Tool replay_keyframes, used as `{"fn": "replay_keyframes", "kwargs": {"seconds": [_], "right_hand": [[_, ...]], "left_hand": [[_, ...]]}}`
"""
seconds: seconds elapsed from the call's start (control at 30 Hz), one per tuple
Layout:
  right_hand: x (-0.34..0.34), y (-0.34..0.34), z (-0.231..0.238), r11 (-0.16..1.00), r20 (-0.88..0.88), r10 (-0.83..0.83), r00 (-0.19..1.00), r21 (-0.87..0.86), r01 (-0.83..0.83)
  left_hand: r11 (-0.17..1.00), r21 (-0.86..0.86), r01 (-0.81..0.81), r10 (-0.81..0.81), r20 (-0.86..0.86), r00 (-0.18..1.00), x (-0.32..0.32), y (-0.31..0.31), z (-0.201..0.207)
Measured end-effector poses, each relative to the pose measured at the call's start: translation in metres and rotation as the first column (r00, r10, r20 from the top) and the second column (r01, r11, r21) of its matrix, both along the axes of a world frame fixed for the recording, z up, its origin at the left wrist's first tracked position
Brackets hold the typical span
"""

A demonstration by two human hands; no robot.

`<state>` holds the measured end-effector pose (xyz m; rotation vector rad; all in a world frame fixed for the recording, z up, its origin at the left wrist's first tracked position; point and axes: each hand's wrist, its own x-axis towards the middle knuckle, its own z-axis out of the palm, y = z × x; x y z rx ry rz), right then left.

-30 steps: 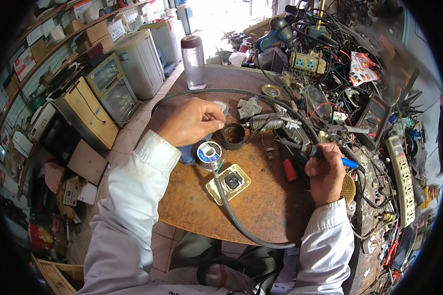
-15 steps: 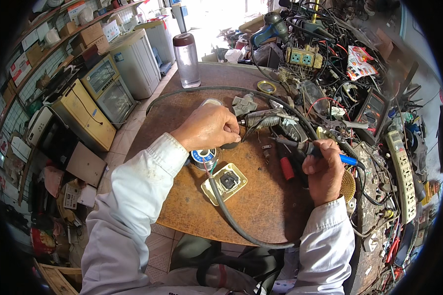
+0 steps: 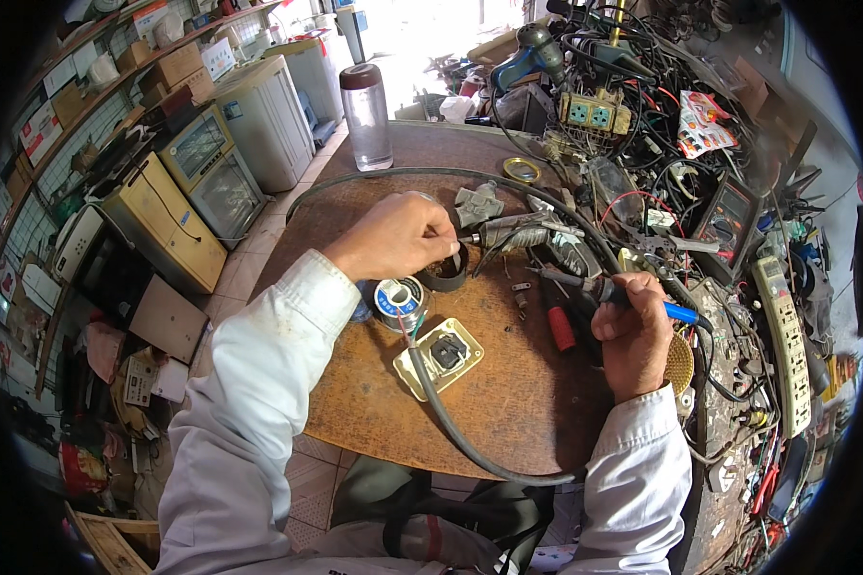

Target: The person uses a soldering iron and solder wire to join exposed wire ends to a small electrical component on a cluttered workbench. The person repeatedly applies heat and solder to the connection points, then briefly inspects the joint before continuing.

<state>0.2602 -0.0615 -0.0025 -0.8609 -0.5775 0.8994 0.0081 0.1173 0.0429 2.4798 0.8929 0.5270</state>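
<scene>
My left hand (image 3: 398,238) is closed in a pinch above a small dark round tin (image 3: 444,282); a small piece seems to show at the fingertips, too small to name. My right hand (image 3: 637,337) is wrapped round a soldering iron (image 3: 683,313) with a blue handle, its tip pointing left over the tabletop. Just below the left wrist stands a solder wire spool (image 3: 398,299) with a blue and white label. In front of it lies a cream socket plate (image 3: 470,356) with a black insert. A thick grey cable (image 3: 451,428) ends in thin coloured wires beside the plate.
The brown wooden table (image 3: 393,422) holds a clear bottle (image 3: 366,120) at the back and a red-handled screwdriver (image 3: 560,329) near the middle. Tangled cables, a multimeter (image 3: 724,225) and a power strip (image 3: 782,335) crowd the right. Fridges (image 3: 168,225) stand at the left.
My left hand has lifted and shifted slightly left, so more of the dark round tin shows beneath its fingers. My right hand with the soldering iron has hardly moved.
</scene>
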Motion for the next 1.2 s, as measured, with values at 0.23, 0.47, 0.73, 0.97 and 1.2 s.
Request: {"fn": "replay_keyframes", "kwargs": {"seconds": [0.23, 0.47, 0.73, 0.97, 1.2], "right_hand": [[0.001, -0.001, -0.003, 1.0, 0.026, -0.006, 1.0, 0.015, 0.005], [0.0, -0.001, -0.002, 1.0, 0.052, 0.016, 0.999, 0.005, -0.016], [0.002, -0.001, -0.004, 1.0, 0.039, 0.021, 0.999, 0.023, -0.022], [0.0, -0.002, -0.002, 1.0, 0.05, 0.015, 0.999, 0.021, -0.016], [0.0, -0.001, -0.002, 1.0, 0.051, 0.007, 0.999, 0.021, -0.008]], "left_hand": [[0.987, -0.156, -0.026, 0.061, 0.224, 0.973, -0.037, -0.007, 0.033], [0.916, -0.366, 0.162, -0.046, 0.307, 0.951, -0.062, -0.035, 0.03], [0.885, -0.451, 0.114, -0.002, 0.242, 0.97, -0.056, -0.032, 0.018], [0.89, -0.449, 0.077, 0.014, 0.194, 0.981, -0.052, -0.035, 0.015], [0.892, -0.451, 0.021, 0.044, 0.133, 0.99, -0.05, -0.037, 0.015]]}}
